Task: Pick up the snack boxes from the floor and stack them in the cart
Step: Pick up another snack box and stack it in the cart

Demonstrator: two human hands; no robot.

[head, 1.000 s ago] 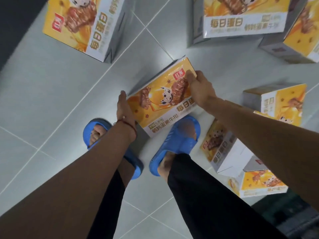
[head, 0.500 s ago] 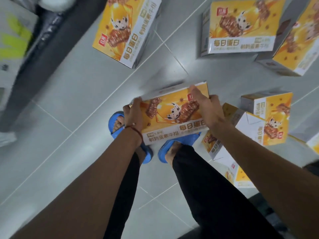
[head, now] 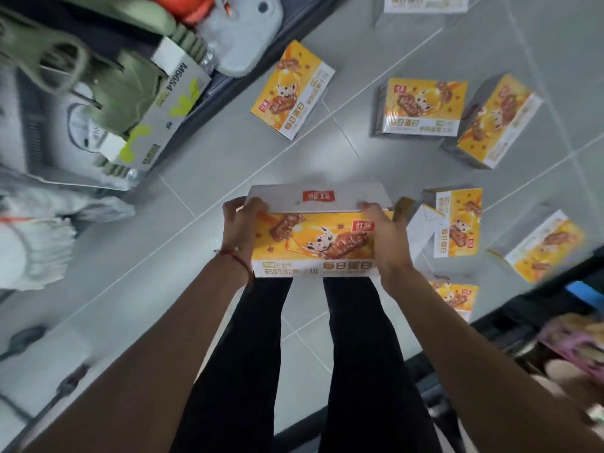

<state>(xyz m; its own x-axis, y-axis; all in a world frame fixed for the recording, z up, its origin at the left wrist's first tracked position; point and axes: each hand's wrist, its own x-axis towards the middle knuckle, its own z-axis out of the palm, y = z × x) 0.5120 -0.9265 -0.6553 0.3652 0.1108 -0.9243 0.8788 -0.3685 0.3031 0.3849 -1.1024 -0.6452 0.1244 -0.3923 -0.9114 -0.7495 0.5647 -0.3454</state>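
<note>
snack box [head: 315,243] was up at knee level, left grip [head: 240,228] clamping its 9 o'clock end, right grip [head: 387,243] its 3 o'clock end. loose boxes [head: 421,107] sat on floor [head: 228,165] around 1-3 o'clock

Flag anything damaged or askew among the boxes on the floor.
An open box right of the held box has a white flap sticking out, end apparently undone. Other boxes lie scattered at mixed angles.

a shop aisle: grey tiled floor [head: 228,165] strewn with identical yellow snack boxes [head: 292,89], shelves [head: 227,89] of packaged goods [head: 170,103] along its left edge and lower right corner.
</note>
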